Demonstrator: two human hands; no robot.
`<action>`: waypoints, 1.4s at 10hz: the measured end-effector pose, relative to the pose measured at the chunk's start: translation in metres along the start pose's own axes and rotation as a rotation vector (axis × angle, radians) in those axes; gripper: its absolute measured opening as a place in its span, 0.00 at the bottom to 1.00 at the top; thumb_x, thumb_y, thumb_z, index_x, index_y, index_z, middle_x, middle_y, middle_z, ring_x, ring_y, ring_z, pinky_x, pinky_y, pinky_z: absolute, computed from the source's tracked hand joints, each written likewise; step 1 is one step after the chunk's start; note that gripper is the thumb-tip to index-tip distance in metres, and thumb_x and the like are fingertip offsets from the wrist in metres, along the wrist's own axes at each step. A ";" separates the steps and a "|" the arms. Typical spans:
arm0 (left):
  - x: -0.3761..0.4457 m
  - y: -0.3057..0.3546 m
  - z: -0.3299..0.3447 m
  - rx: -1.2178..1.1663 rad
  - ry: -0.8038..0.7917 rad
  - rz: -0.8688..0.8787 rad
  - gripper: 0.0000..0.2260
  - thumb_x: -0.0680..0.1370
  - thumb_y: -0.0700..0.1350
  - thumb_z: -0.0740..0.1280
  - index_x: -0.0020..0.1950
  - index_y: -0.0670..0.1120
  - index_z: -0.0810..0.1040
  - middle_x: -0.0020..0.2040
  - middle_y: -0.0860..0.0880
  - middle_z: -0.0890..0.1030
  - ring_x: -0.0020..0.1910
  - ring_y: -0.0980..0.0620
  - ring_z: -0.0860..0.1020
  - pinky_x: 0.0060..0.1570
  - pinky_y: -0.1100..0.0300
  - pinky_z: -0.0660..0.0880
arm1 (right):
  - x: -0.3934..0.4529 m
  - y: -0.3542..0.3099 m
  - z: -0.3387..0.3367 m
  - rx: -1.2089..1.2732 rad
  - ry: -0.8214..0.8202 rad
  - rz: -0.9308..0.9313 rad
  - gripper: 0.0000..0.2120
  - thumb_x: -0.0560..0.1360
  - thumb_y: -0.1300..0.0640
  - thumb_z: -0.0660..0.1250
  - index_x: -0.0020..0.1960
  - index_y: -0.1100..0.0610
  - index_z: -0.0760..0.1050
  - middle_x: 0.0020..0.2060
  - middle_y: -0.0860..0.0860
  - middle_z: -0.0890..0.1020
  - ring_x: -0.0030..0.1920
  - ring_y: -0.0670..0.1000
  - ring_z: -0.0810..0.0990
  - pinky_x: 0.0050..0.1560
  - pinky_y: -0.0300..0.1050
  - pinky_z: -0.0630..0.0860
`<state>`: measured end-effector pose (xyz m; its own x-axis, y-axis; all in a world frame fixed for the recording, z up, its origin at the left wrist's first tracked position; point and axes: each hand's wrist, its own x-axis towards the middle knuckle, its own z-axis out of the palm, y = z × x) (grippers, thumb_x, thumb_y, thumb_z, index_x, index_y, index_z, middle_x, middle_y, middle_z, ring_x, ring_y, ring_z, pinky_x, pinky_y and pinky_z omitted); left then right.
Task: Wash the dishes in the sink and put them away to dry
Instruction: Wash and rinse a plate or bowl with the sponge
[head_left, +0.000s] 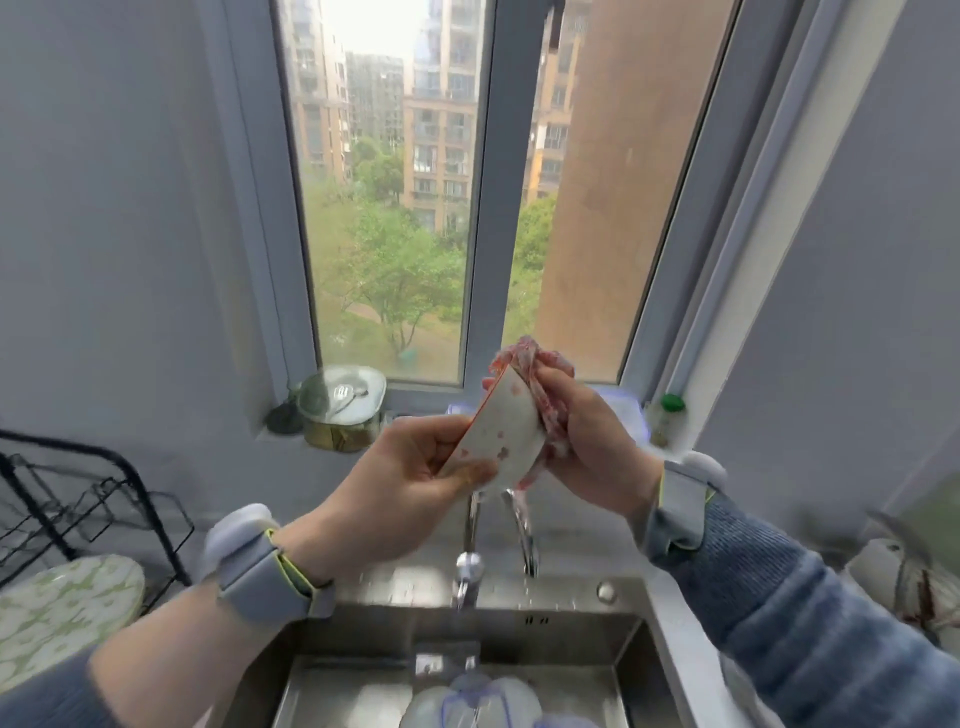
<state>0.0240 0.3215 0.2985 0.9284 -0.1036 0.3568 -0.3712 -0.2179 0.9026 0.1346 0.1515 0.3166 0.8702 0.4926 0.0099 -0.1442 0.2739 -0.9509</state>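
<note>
Left hand grips my white pink-flowered dish by its edge; right hand clutches a pink cloth against it.

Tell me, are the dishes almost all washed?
Not yet. One green-patterned plate already sits by the black drying rack, so that looks done. Right now the left hand holds a small white dish while the right hand scrubs it with a pink cloth. More white dishes wait in the sink under the running tap.
</note>
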 end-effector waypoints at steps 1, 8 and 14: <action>0.047 0.031 -0.014 0.067 0.024 0.112 0.11 0.80 0.40 0.70 0.62 0.42 0.83 0.53 0.42 0.86 0.53 0.43 0.85 0.57 0.44 0.81 | 0.025 -0.063 0.004 -0.131 0.012 -0.080 0.17 0.78 0.49 0.64 0.60 0.60 0.77 0.54 0.63 0.80 0.56 0.60 0.79 0.66 0.59 0.75; 0.240 0.261 -0.055 0.139 0.233 0.425 0.05 0.79 0.43 0.72 0.43 0.48 0.85 0.36 0.55 0.85 0.36 0.58 0.82 0.38 0.64 0.76 | 0.057 -0.388 0.080 -0.688 0.076 -0.526 0.10 0.78 0.53 0.71 0.57 0.58 0.80 0.43 0.57 0.78 0.34 0.50 0.78 0.32 0.43 0.72; 0.201 0.227 -0.030 -0.408 0.145 0.481 0.16 0.79 0.44 0.69 0.64 0.38 0.81 0.57 0.40 0.85 0.59 0.41 0.83 0.60 0.52 0.80 | 0.021 -0.249 0.061 0.092 0.167 -0.413 0.24 0.86 0.45 0.57 0.60 0.66 0.78 0.43 0.62 0.86 0.38 0.51 0.86 0.38 0.43 0.83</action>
<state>0.1263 0.2800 0.5825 0.6630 0.0402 0.7475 -0.7371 0.2092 0.6426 0.1603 0.1441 0.5725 0.9267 0.1889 0.3250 0.1961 0.4949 -0.8466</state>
